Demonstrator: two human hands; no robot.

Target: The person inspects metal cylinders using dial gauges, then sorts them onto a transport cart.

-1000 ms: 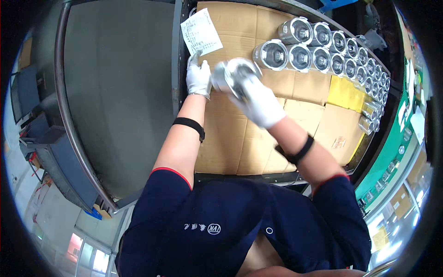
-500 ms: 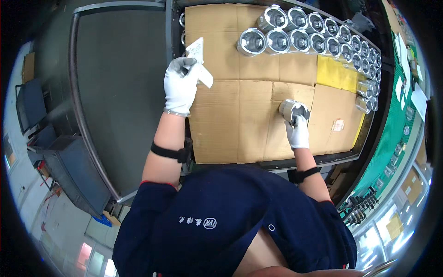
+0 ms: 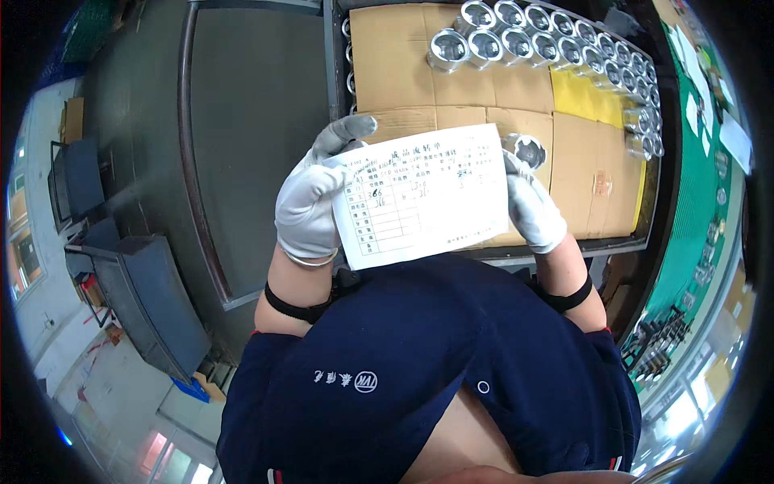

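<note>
A white paper form (image 3: 423, 198) with a printed table and handwriting is spread out in front of my chest. My left hand (image 3: 310, 198), in a white glove, grips its left edge between thumb and fingers, the index finger raised above. At the right edge, my gloved right hand (image 3: 534, 206) has its fingers closed by the sheet. Just beyond those fingers is a single silver metal piston (image 3: 527, 151), its lower part hidden; whether the right hand touches it I cannot tell. Several similar pistons (image 3: 484, 47) stand in rows at the far right.
Brown cardboard (image 3: 395, 60) lines the metal-framed table, with a yellow sheet (image 3: 584, 101) near the pistons. A dark panel with a curved rail (image 3: 189, 145) lies to the left. Along the right runs a green mat (image 3: 673, 234) holding papers and metal parts.
My left hand has brought the folded paper nearer, and it is now spread flat. My right hand has shifted from the lone piston to the paper's right edge. The view has tilted slightly.
</note>
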